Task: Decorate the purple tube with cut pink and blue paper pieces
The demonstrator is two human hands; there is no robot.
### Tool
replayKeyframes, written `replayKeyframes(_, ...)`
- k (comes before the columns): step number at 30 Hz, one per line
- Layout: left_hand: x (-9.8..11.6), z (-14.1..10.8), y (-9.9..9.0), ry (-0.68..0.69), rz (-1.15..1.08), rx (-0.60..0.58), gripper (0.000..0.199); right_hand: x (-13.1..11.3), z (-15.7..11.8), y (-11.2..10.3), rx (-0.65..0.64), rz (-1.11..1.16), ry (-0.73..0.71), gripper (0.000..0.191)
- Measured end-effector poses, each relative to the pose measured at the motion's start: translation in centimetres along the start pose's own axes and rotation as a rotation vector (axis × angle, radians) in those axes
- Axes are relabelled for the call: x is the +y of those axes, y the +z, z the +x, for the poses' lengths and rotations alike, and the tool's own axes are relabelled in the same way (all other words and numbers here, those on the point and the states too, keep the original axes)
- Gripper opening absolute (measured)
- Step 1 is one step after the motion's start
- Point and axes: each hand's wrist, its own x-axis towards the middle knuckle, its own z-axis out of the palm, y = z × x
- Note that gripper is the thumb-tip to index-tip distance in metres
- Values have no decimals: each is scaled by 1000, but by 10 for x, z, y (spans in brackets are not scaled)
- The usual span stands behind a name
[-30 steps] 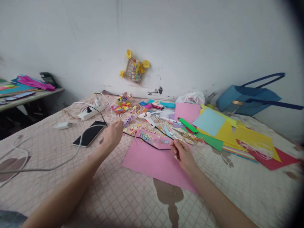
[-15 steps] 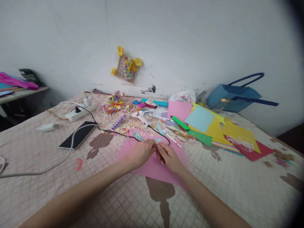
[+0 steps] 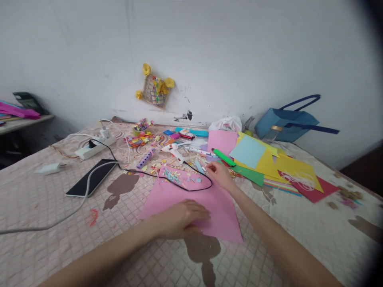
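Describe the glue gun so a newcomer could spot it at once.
On the table, find the pink sheet beneath the left hand. Just past its far edge, between a purple tube and a green tool, lies the glue gun. Unlike those, it is white, with a black cord.

L grip [image 3: 183, 217] & R grip [image 3: 220, 175] both bare, w/ slim, smooth-looking forearms [image 3: 271, 228] likewise bare.

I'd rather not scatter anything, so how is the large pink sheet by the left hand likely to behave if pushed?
The large pink sheet looks thin and lies flat, so it would probably bend or buckle. The loose paper scraps on its far part would likely shift with it. The black cord across it might drag.
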Motion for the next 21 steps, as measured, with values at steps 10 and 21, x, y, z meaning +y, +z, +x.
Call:
replayKeyframes(10, -9, -2, 10, 18, 20, -72, 57, 11, 60, 34, -223, -353, 111, 16)
replayKeyframes(21, -8, 3, 29, -68, 145, -15, 50, 20, 63, 37, -244, -363, 130, 23)
